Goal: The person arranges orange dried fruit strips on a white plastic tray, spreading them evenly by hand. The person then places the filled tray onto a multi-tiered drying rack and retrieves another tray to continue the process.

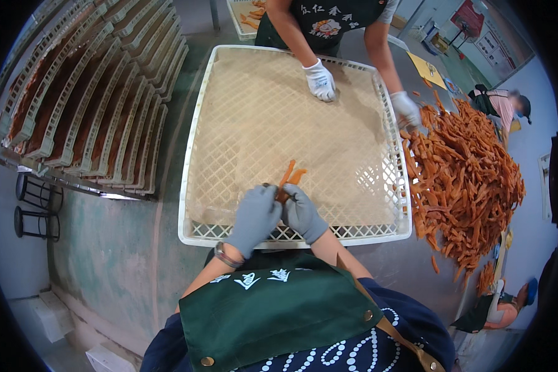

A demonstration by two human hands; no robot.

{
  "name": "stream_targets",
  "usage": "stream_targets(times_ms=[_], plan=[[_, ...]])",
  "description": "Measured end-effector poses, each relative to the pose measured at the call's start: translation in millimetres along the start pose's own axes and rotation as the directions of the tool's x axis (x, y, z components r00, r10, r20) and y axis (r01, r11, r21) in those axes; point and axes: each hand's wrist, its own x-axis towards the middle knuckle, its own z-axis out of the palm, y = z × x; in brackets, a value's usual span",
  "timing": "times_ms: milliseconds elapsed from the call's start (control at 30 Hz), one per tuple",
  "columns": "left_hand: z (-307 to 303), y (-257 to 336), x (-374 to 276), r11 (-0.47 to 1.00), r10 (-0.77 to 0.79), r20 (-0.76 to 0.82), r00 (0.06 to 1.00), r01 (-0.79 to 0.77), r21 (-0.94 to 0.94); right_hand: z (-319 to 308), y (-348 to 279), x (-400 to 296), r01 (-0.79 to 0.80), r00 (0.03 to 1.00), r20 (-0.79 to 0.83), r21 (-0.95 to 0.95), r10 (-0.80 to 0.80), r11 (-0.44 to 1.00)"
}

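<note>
Both my hands wear grey gloves and meet above the near part of a large white plastic lattice tray (pixel 184 186). A tan mesh sheet (pixel 269 121) lines the tray. Between my left hand (pixel 256 215) and my right hand (pixel 303 211) are a few orange strips (pixel 287 173) of food, perhaps dried sweet potato. The fingers of both hands are closed around their lower ends, and the upper ends stick out away from me. How many strips are inside my fingers is hidden.
Right of the tray, a big heap of orange strips (pixel 469 181) covers a metal table (pixel 376 269). Opposite stands a co-worker; one white-gloved hand (pixel 320 83) rests over the mesh, the other (pixel 405 109) reaches the heap. A rack of stacked trays (pixel 88 102) and stools (pixel 35 221) stand left.
</note>
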Motion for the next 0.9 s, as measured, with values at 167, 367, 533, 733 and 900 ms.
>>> stream_targets(times_ms=[167,367,533,733,900], plan=[[-29,28,-7,0.954,0.298,0.283,0.911,-0.275,-0.122,-1,-34,-49,0.007,0.956,-0.266,0.447,0.125,0.894],[-22,66,8,0.966,0.228,0.267,0.936,-0.183,-0.183,-22,-107,-108,0.119,0.989,-0.124,0.300,-0.085,0.947],[-42,46,19,0.989,0.149,0.018,0.989,-0.148,-0.021,6,-243,-186,0.776,0.126,-0.197,-0.591,-0.972,0.221],[-79,-53,-15,0.948,-0.165,-0.287,0.944,0.232,0.217,-135,-371,-281,-0.952,-0.006,0.096,-0.305,-0.995,-0.024],[-100,-82,-61,0.633,-0.416,-0.315,0.853,0.520,0.574,-148,-261,-212,-0.584,0.328,0.142,-0.747,-0.934,-0.319]])
